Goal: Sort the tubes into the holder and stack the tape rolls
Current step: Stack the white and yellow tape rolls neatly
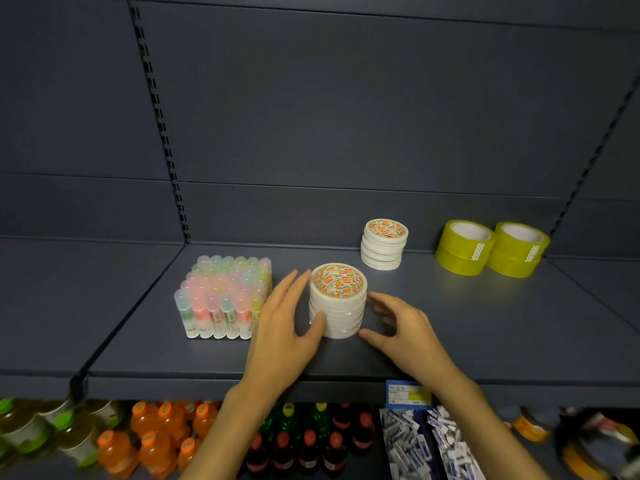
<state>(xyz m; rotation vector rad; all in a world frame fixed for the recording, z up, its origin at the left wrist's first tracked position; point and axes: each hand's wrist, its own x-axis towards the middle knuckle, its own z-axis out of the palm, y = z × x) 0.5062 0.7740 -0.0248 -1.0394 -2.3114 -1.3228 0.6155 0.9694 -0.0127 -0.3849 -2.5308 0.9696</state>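
Landmark: near stack of white tape rolls, upright at mid-shelf, printed label on top. Edges look roughly aligned; a few tape tabs show on the front face.

Left hand: flat against the stack's left side, fingers extended and together, thumb pressed on the lower front of the rolls. Not a closed grasp, more a steadying contact.

Right hand: just right of the stack, fingers spread and slightly curled, blurred. Thumb tip sits very near the stack's base; contact cannot be confirmed. Holds nothing.

Tubes: left of the stack, packed upright in a tight block, pastel caps up. The holder itself is hard to make out among them; no loose tubes visible.

Far stack: behind and right of the near stack, same white rolls, sitting slightly skewed. Yellow rolls: further right again, two pairs stacked side by side.

Judgement: tube sorting appears complete; step in hand is squaring up the white stack. Task looks close to done.

Next move, if any: bring the right palm in opposite the left and press lightly from both sides to true the column. Gentle, even pressure is needed, since a one-sided push could shear the upper rolls off. The far stack may want the same treatment.
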